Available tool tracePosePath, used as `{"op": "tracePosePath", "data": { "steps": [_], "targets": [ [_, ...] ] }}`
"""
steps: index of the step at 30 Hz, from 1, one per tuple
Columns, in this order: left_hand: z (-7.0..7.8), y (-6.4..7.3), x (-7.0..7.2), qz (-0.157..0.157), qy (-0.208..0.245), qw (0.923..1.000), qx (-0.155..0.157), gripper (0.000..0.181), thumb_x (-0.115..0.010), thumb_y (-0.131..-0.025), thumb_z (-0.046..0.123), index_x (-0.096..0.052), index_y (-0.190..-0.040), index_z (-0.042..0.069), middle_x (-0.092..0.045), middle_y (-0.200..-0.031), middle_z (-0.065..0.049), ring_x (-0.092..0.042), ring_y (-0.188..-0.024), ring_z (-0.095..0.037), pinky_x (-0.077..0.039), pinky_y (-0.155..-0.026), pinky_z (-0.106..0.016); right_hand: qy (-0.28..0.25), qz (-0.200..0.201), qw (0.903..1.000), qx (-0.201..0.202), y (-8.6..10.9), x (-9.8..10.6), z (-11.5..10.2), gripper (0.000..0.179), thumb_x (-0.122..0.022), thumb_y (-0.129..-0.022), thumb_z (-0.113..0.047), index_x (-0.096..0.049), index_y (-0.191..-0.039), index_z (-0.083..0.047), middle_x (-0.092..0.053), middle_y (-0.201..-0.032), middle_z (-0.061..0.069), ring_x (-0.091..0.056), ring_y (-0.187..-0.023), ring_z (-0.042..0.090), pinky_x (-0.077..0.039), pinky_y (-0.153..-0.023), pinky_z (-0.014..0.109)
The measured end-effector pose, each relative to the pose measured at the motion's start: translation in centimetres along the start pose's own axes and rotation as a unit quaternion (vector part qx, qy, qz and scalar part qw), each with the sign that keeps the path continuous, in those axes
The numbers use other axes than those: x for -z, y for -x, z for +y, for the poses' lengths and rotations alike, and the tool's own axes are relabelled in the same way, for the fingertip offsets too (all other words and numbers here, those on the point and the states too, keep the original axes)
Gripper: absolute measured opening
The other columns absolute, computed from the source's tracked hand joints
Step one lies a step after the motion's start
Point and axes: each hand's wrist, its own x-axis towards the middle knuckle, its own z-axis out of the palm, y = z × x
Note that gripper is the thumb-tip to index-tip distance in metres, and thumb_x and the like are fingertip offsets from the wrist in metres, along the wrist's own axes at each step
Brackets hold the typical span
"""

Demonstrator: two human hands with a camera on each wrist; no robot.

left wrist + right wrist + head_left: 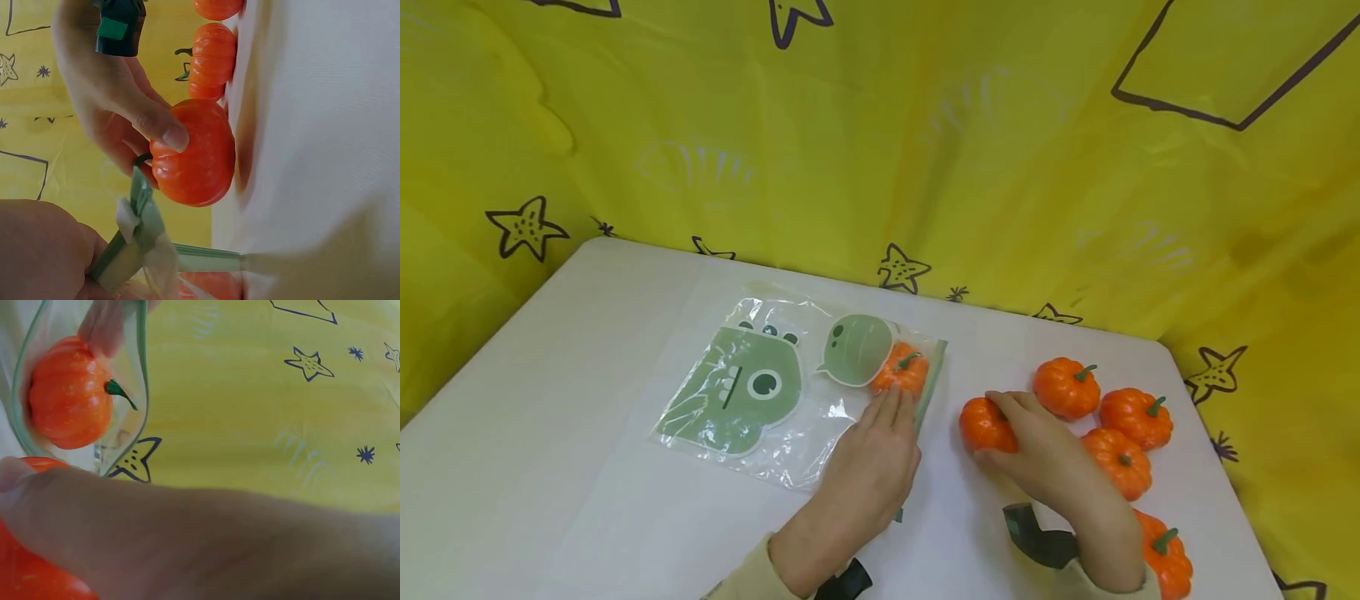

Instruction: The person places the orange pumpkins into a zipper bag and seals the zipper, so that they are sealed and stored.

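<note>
**Held pumpkin (983, 427) stands just outside the bag (808, 417)**

A yellow curtain (880, 150) drawn with starfish hangs behind a white table (535, 433). On the table lies the bag, clear plastic with a green one-eyed monster print, its mouth facing right and its green edge (931, 379) parted in the right wrist view.

The left hand (872, 458) reaches over the bag near this mouth and, by the left wrist view, pinches the green edge. The right hand (1037, 442) curls thumb and fingers round the held pumpkin; whether it is clear of the table I cannot tell.

Another pumpkin (898, 379) sits inside the bag, close to the opening. Four loose pumpkins (1067, 387) cluster to the right, the nearest one partly behind the right arm. The smallest detail is the bagged pumpkin's green stem (119, 390), pointing toward the curtain.

The step in hand looks like bagging another pumpkin. The next move seems to call for keeping the edge apart while the right hand slides its pumpkin leftward through the gap.
</note>
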Motion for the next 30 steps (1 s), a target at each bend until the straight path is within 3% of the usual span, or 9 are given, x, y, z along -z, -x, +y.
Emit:
{"op": "tracePosePath", "data": {
  "steps": [8, 13, 22, 30],
  "targets": [
    [-0.2, -0.1, -0.1, 0.01, -0.001, 0.9999, -0.003, 0.05, -0.061, -0.093, 0.02, -0.055, -0.136, -0.005, -0.058, -0.139, -0.021, -0.055, -0.13, -0.032, -0.052, -0.101, -0.038, -0.013, 0.027, 0.9992, 0.028, -1.0, -0.6, 0.1, 0.07, -0.078, -0.084, -0.027, -0.049, -0.143, -0.003, -0.05, -0.143, 0.022, -0.051, -0.128, 0.042, -0.041, -0.106, 0.062],
    [-0.1, -0.2, -0.1, 0.009, 0.004, 0.9999, -0.005, 0.05, -0.06, -0.093, 0.02, -0.055, -0.136, -0.006, -0.058, -0.139, -0.021, -0.055, -0.13, -0.032, -0.051, -0.103, -0.038, -0.019, 0.036, 0.999, 0.018, -1.4, -0.9, 0.2, 0.071, -0.077, -0.085, -0.026, -0.046, -0.144, -0.004, -0.046, -0.146, 0.022, -0.049, -0.13, 0.043, -0.041, -0.106, 0.062],
    [0.1, -0.3, -0.2, 0.001, -0.001, 0.9999, -0.012, 0.051, -0.061, -0.093, 0.02, -0.054, -0.136, -0.006, -0.058, -0.139, -0.021, -0.055, -0.131, -0.032, -0.051, -0.104, -0.037, -0.018, 0.037, 0.9984, 0.038, -0.8, -0.7, 0.7, 0.066, -0.073, -0.088, -0.024, -0.047, -0.144, -0.003, -0.045, -0.145, 0.025, -0.049, -0.13, 0.046, -0.041, -0.105, 0.064],
    [0.1, -0.1, -0.1, -0.006, 0.001, 0.9999, -0.008, 0.051, -0.06, -0.094, 0.02, -0.053, -0.137, -0.006, -0.056, -0.141, -0.02, -0.053, -0.132, -0.031, -0.051, -0.103, -0.038, -0.03, 0.062, 0.9956, 0.063, -1.1, -1.3, 0.4, 0.064, -0.077, -0.086, -0.024, -0.051, -0.141, -0.005, -0.053, -0.14, 0.021, -0.055, -0.125, 0.041, -0.045, -0.103, 0.059]
  ]
}}
